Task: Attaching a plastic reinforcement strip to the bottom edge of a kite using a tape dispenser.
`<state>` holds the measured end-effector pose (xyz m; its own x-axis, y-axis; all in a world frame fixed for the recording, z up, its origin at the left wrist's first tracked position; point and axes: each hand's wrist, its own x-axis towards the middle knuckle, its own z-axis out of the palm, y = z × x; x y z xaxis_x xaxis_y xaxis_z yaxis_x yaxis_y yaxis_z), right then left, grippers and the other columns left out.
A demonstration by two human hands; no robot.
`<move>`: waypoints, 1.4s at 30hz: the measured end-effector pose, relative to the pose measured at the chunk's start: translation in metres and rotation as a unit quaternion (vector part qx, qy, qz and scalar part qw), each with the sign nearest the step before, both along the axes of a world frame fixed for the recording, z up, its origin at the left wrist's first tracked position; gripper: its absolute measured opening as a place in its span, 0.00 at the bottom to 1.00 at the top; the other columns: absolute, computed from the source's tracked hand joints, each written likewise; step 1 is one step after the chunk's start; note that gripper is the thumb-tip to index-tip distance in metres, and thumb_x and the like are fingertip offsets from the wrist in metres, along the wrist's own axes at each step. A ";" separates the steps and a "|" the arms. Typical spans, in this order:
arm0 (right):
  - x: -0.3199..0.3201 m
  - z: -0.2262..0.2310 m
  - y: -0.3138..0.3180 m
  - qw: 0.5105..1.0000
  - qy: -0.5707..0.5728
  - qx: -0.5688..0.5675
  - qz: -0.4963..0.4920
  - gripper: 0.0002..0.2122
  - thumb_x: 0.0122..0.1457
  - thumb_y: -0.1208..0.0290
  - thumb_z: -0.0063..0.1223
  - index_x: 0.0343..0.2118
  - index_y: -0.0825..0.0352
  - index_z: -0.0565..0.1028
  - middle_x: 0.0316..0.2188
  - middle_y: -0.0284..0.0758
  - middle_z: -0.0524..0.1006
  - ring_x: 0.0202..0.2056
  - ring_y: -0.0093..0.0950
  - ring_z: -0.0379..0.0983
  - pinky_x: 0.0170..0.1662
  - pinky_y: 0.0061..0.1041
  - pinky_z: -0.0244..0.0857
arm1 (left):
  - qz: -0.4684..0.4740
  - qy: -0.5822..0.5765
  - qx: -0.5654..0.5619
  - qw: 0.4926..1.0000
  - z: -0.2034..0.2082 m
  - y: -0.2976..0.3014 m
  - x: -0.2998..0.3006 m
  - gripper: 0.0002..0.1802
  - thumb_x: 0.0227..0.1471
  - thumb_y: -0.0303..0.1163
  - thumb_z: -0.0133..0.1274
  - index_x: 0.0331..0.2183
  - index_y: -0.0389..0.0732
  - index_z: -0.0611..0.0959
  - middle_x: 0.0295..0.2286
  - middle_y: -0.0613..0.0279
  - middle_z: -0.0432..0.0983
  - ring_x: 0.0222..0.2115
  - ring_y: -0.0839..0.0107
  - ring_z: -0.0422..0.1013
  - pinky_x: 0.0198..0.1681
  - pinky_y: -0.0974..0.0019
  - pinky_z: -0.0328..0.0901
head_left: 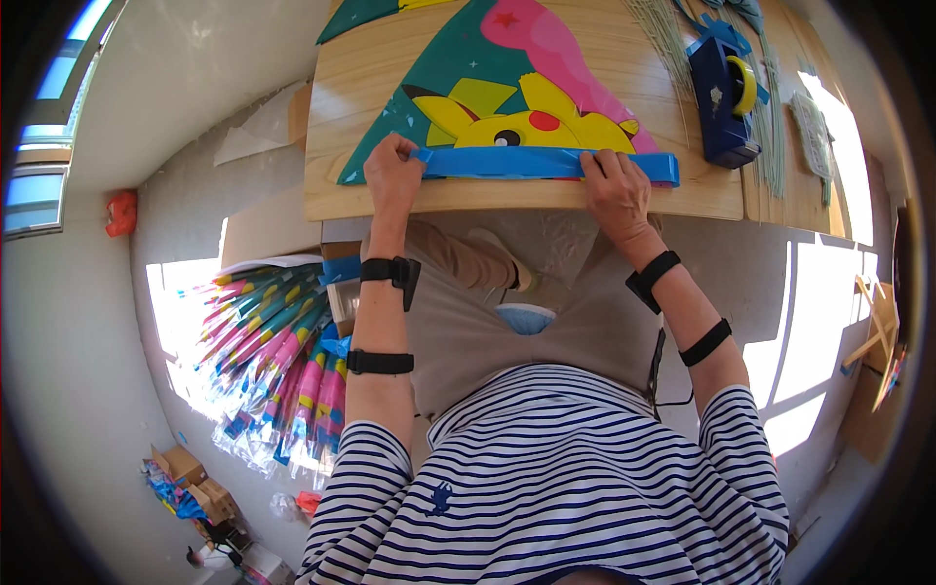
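Observation:
A triangular kite [463,97] lies flat on the wooden table [336,107], green and pink with a yellow cartoon animal printed on it. Along its near edge runs a long, shiny blue ribbon strip [502,162], stretched from side to side. My left hand [393,177] pinches the strip's left end near the kite's left corner. Toward the other end, my right hand [618,195] has its fingers closed on the strip, and a short tail sticks out past them to the right. The fingertips partly hide where each hand grips the strip.
A dark blue tape dispenser [717,122] with yellow tape stands at the table's right, beside thin pale rods [773,146] and a clear plastic box [810,132]. Part of another kite [356,19] lies at the far left. Below, several folded kites in clear sleeves [263,336] fan out left of my legs.

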<state>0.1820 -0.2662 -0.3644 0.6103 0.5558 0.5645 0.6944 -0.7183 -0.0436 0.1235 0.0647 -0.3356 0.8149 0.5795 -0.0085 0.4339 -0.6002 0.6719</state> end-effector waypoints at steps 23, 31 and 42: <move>-0.001 0.002 0.001 1.000 -0.005 -0.002 0.000 0.12 0.52 0.74 0.55 0.40 0.67 0.79 0.32 0.35 0.73 0.35 0.33 0.74 0.38 0.30 0.70 | 0.004 -0.021 0.004 1.000 -0.004 -0.001 -0.005 0.11 0.40 0.21 0.67 0.31 0.37 0.85 0.25 0.56 0.80 0.28 0.61 0.77 0.36 0.60 0.71; -0.002 0.000 0.001 1.000 -0.002 -0.011 -0.002 0.13 0.52 0.74 0.56 0.41 0.67 0.80 0.33 0.36 0.74 0.36 0.33 0.75 0.39 0.30 0.70 | 0.013 -0.040 -0.027 0.999 -0.005 -0.001 -0.003 0.11 0.40 0.20 0.67 0.31 0.37 0.84 0.25 0.57 0.80 0.28 0.62 0.77 0.37 0.61 0.71; -0.002 0.000 0.001 1.000 -0.001 -0.011 -0.005 0.13 0.51 0.74 0.56 0.41 0.67 0.80 0.33 0.35 0.74 0.36 0.33 0.74 0.38 0.30 0.70 | 0.025 0.012 0.056 0.998 -0.009 -0.004 -0.001 0.09 0.43 0.25 0.64 0.31 0.39 0.84 0.27 0.56 0.83 0.31 0.55 0.79 0.40 0.55 0.72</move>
